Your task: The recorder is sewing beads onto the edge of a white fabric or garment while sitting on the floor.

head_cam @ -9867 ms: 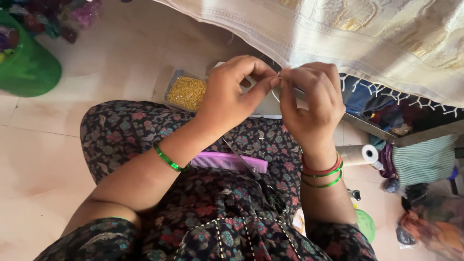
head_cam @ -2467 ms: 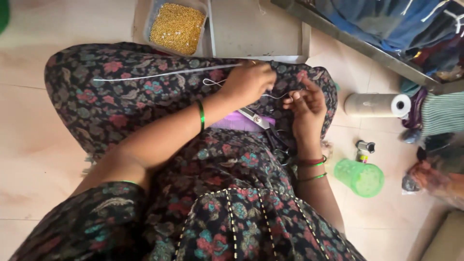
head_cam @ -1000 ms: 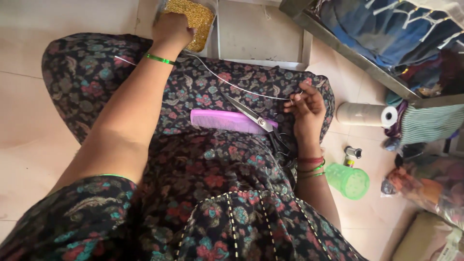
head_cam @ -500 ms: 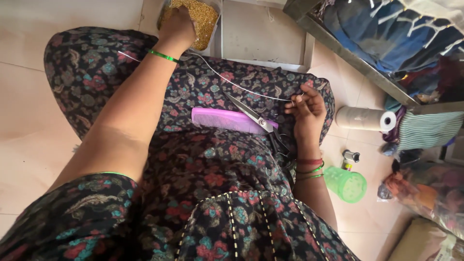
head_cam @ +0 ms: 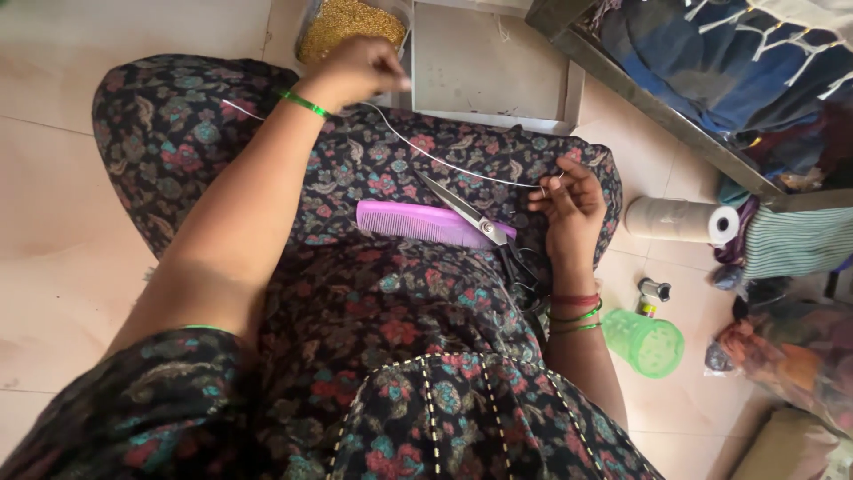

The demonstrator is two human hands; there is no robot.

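My left hand (head_cam: pixel 360 71) pinched the white thread (head_cam: pixel 444 160) beside the tray of golden beads (head_cam: pixel 348 22); my right hand (head_cam: pixel 569 209) gripped its other end. Any beads on the thread seemed too small to tell; comb (head_cam: pixel 426 224) and scissors (head_cam: pixel 484 233) lay unused on my lap.

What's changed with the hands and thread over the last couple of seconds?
The left hand went from the lap out to the bead tray and is now lifting off it, drawing the thread taut. The right hand kept pinching the thread's other end. The comb and scissors stayed on the lap.
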